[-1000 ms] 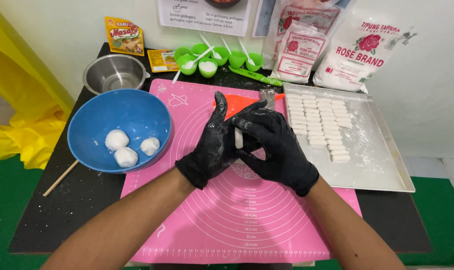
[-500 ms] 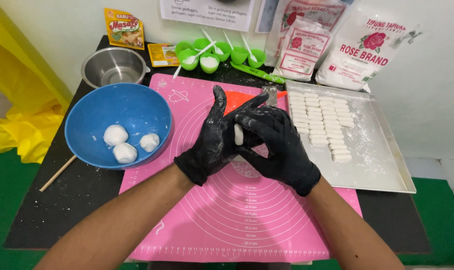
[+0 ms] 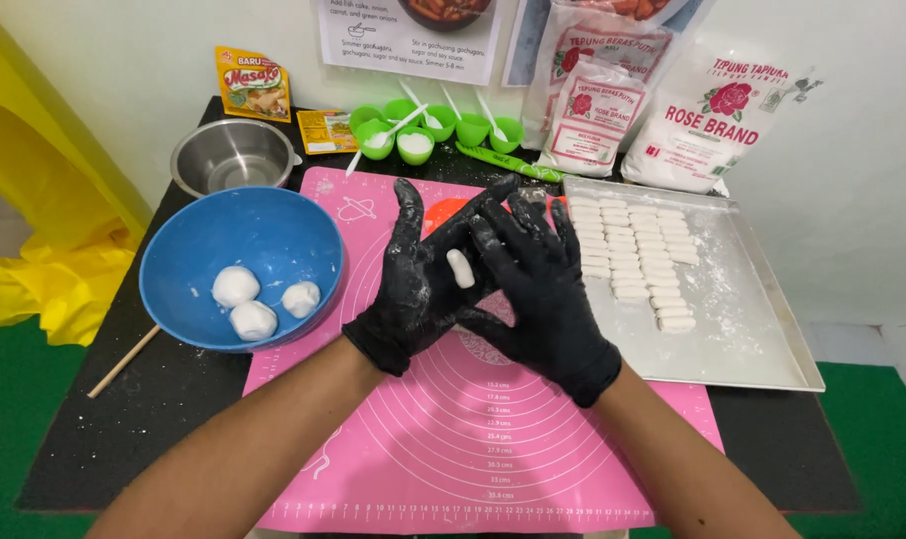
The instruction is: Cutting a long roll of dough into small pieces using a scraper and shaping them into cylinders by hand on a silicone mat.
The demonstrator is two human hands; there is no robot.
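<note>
You've got one small white dough piece pressed between your left hand and right hand, palms flattened around it over the pink mat. Three dough balls sit in the blue bowl on the left. The rows of cut pieces on the right-hand tray are too tightly packed to count. The five green cups at the far side are partly hidden. It's all on a black table against a white wall.

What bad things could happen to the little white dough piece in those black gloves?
The small dough piece sits between the left hand and right hand, above the pink mat. Pressed too hard, it might squash out of shape and not match the neat rows on the metal tray. It could also slip out and drop, or stick to the floury gloves.
</note>
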